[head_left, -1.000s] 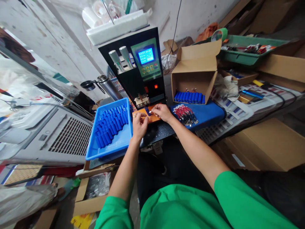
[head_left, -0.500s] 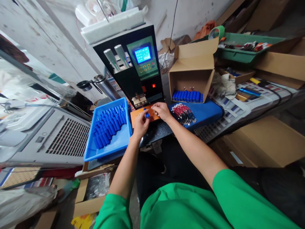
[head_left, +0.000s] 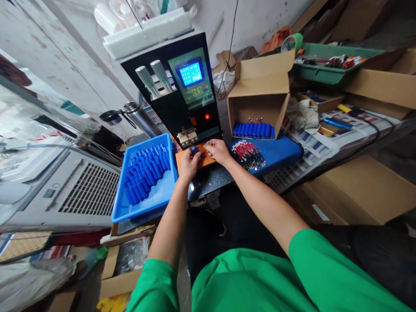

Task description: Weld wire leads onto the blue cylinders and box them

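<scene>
**Both hands at the welder's orange pad, one blue cell between them**

A white ribbed appliance [head_left: 65,195] fills the lower left, with plastic sheeting above it. At the centre of the bench stands the black spot welder [head_left: 177,93], its blue screen [head_left: 190,73] lit, a red lamp below it and the electrode head [head_left: 184,136] at its foot. A slab of white foam [head_left: 149,32] lies on top of the machine. To the right, an open cardboard box [head_left: 261,91] on its side holds a row of blue cells, and behind it sits a green tray [head_left: 325,71] of small parts. Left of the welder is a blue plastic tray [head_left: 147,199] with many blue cylindrical cells [head_left: 146,173] lying in rows. A blue mat [head_left: 279,151] carries a bundle of red-and-black leads [head_left: 248,154]. A steel flask [head_left: 143,119] stands behind the tray.

In front of the electrode head lies an orange pad [head_left: 203,160]. The left hand [head_left: 187,164] rests on it, fingers curled, pinching a single blue cell [head_left: 195,149] at the fingertips; the cell sits just below the electrodes. The right hand [head_left: 217,151] is just beside it, fingers bent in towards the cell's end; whether they grip anything cannot be told.
</scene>
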Demonstrator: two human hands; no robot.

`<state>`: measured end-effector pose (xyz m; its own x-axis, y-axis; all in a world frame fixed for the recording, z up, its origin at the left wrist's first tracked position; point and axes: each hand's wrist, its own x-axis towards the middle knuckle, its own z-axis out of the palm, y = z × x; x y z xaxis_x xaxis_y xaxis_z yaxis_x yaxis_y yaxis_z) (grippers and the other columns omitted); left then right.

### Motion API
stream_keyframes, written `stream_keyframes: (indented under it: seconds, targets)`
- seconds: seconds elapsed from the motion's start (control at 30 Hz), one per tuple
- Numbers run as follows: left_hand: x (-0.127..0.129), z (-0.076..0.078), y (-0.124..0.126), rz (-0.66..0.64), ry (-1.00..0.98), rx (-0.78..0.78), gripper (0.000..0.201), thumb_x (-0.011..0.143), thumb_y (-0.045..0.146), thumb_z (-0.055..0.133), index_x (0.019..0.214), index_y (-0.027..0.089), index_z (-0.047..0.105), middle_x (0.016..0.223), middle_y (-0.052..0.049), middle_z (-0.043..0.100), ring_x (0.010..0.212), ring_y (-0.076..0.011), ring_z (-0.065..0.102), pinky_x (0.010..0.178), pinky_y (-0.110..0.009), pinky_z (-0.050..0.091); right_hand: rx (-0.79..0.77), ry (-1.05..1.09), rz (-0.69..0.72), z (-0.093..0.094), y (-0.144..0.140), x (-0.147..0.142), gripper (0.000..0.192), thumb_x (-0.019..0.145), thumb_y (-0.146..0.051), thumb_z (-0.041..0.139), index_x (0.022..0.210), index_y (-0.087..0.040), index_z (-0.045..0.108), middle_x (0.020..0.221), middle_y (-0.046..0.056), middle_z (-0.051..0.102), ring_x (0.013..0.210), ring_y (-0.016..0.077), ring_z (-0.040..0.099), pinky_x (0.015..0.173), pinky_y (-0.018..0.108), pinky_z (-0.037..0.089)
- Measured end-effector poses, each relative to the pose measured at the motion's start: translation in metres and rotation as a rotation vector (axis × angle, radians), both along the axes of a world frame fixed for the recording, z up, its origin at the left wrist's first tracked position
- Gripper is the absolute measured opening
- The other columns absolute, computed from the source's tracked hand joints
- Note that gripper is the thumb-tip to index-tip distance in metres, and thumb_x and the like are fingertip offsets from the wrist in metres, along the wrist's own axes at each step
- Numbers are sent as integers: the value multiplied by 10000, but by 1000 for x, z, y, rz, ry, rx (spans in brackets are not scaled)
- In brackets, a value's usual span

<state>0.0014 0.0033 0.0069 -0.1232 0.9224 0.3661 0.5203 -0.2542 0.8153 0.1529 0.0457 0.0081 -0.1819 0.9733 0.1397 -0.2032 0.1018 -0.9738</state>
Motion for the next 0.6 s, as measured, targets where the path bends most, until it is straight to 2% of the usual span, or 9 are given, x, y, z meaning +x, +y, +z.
stream_keyframes:
  seconds: [0.1, 0.27, 0.4, 0.6]
  targets:
    - [2, -3, -1, 17, 19, 5, 150, 882, 311, 621, 934, 177, 664, 832, -34, 695, 742, -171, 627, 731, -293, 506, -15, -21, -11, 1, 1, -1, 197, 779, -334, 652, 659, -197, 576, 503, -49, 504, 469, 92, 442, 460, 202, 350]
    - [1, -9, 0, 1, 30, -24, 243, 913, 322, 585, 1084, 171, 668, 918, -50, 718, 742, -172, 633, 753, -306, 519, -37, 13, 14, 10, -2, -4, 228, 806, -370, 664, 693, -196, 568, 516, -47, 512, 457, 82, 434, 446, 191, 347]
    - [1, -11, 0, -4, 17, -4, 274, 934, 314, 566, 1139, 159, 660, 951, -65, 724, 832, -187, 664, 822, -313, 531, -12, 23, 28, 17, -2, -11, 245, 810, -385, 675, 711, -195, 558, 527, -47, 529, 472, 85, 471, 459, 183, 369]
    - [2, -10, -4, 17, 30, 10, 298, 940, 305, 581, 1191, 165, 657, 954, -66, 730, 898, -202, 678, 889, -331, 533, 71, -150, 11, 16, 5, -19, 144, 807, -306, 605, 721, -193, 585, 583, -29, 586, 571, 127, 573, 547, 211, 444]
